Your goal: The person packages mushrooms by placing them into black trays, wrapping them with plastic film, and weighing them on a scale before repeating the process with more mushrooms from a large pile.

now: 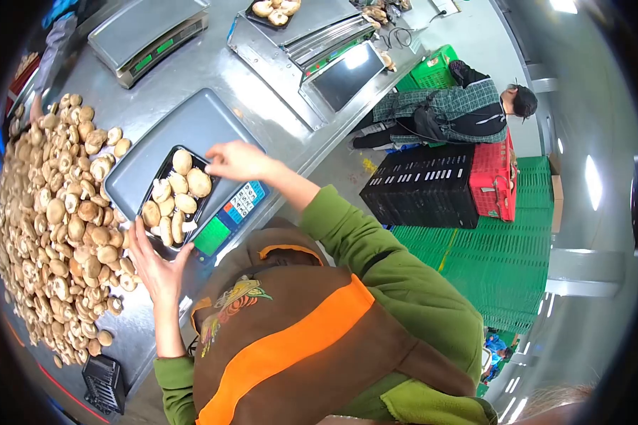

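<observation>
A black tray (204, 205) of several brown-capped mushrooms (178, 184) rests on the grey platform of a weighing scale (209, 117). My left hand (157, 265) is at the tray's near end, thumb and fingers spread wide on either side of its corner. At the tray's far right edge, the fingers of my right hand (239, 161) are bent together beside a large mushroom (199, 183). What is between those fingertips, if anything, is hidden. The scale's green display (211, 236) and keypad (243, 201) face me.
A large heap of mushrooms (64, 227) covers the left of the metal table. Empty black trays (105, 382) lie at its near edge. Another scale (149, 39) and a machine with a screen (344, 74) stand beyond. A person (439, 113) stands near stacked crates (422, 185).
</observation>
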A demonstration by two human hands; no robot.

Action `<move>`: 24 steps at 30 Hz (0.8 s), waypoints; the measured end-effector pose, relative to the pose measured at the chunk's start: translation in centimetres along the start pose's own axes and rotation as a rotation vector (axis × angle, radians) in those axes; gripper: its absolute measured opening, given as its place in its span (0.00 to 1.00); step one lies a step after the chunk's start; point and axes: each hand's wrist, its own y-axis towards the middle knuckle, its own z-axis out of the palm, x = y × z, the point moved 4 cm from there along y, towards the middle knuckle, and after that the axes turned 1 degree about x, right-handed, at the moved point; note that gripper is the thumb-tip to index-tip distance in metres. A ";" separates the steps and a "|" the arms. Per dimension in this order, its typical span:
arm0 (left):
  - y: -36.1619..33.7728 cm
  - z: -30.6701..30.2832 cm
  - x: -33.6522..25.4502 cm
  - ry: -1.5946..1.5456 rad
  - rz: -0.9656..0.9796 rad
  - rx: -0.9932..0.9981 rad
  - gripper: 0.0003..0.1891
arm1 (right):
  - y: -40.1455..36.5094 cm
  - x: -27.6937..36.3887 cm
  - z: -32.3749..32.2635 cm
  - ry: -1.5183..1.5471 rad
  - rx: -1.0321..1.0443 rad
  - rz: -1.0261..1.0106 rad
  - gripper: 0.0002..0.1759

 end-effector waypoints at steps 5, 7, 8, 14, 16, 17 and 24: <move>3.3 1.1 0.5 0.048 -0.068 0.129 0.55 | 1.4 -1.7 2.5 0.110 -0.156 -0.023 0.14; 4.0 1.3 0.6 -0.037 -0.086 0.150 0.55 | 0.9 -1.4 1.8 0.317 -0.119 0.033 0.10; 4.3 1.5 0.2 -0.095 -0.119 0.167 0.55 | 0.8 -1.6 1.6 0.419 -0.108 0.066 0.09; 9.5 2.7 -2.4 -0.292 -0.054 0.195 0.51 | 1.6 -4.9 -2.0 0.625 -0.190 0.143 0.10; 13.1 2.5 -4.5 -0.281 0.078 0.138 0.51 | 3.1 -6.4 -4.7 0.735 -0.213 0.089 0.11; 15.1 2.5 -5.5 -0.262 0.131 0.134 0.50 | 3.9 -7.0 -6.2 0.736 -0.243 0.108 0.12; 29.7 7.3 -7.8 -0.205 0.234 0.149 0.49 | 14.9 -10.4 -12.9 0.738 -0.483 0.145 0.15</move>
